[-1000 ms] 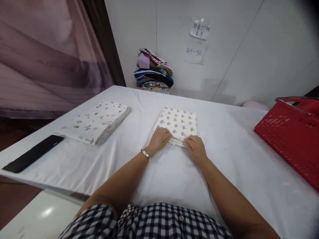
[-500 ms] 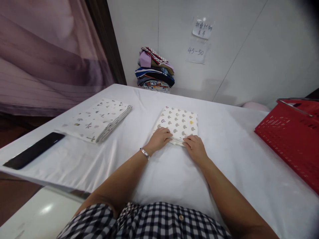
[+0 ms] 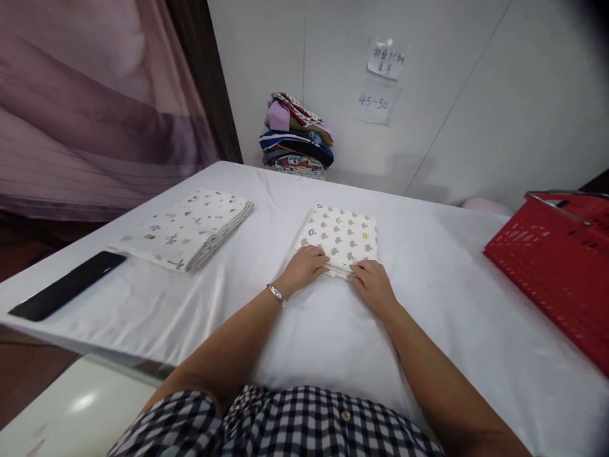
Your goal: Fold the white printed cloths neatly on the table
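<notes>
Both hands, left hand [image 3: 304,265] and right hand [image 3: 372,284], rest flat, pressing the near edge of the folded mushroom-print cloth [image 3: 340,237] mid-table [image 3: 333,330]. Looks folded already; another folded cloth [image 3: 188,228] sits toward the left edge.

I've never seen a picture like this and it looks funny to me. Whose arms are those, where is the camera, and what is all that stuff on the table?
The camera sits on a person's head and looks down, so you see that person's own two arms. The left hand, with a silver bracelet at its wrist, and the right hand both rest on the near edge of a folded white cloth printed with little mushrooms. It lies on a table covered in a white sheet. To the left lie another folded white patterned cloth and a flat black phone-like slab. A red plastic basket stands on the right. By the wall sits a pile of colourful folded clothes.
</notes>
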`<state>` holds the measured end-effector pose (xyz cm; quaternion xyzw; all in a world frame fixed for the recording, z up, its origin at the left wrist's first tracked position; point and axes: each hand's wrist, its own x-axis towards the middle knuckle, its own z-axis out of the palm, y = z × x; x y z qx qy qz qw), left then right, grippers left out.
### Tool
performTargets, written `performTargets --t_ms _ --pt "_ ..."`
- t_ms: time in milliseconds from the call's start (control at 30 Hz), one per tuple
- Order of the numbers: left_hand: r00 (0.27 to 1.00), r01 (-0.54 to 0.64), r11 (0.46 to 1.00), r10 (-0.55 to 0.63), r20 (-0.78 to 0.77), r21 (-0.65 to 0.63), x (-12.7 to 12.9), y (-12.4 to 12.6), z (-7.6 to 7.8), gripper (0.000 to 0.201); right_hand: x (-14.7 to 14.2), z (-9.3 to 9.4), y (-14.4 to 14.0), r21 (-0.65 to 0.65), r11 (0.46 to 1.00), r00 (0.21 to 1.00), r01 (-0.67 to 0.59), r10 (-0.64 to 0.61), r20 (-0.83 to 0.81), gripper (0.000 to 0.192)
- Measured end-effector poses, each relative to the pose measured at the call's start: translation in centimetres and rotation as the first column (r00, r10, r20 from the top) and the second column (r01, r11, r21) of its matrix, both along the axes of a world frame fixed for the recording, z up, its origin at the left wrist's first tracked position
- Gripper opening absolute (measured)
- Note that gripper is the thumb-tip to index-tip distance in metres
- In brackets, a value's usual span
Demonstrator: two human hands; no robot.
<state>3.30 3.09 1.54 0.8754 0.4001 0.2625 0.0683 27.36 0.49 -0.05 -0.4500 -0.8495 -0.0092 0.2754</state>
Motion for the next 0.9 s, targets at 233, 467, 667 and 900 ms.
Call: performTargets --t_ms 233,467,667,900 --pt "0.999 -0.033 0.999 0.033 0.024 0.003 0.3 0.0 0.1 0.021 -0.4 -0.2 0.0 0.077 0.997 0.999 0.012 -0.009 -0.034 0.023" --pt "0.999 -0.019 1.000 0.018 0.038 0.012 1.1 -0.5 0.2 0.025 -0.3 0.2 0.2 -0.120 0.991 0.900 0.062 -0.107 -0.422 0.021" --pt "0.973 -0.185 0.982 0.189 0.135 -0.038 1.8 0.2 0.3 0.037 2.4 0.1 4.1 -0.618 0.754 0.580 0.223 -0.612 -0.538 0.053" --pt "0.723 -0.494 0.788 0.607 0.329 -0.367 -1.1 4.8 0.5 0.028 1.5 1.7 7.5 -0.772 0.635 0.591 0.031 -0.635 -0.498 0.054"
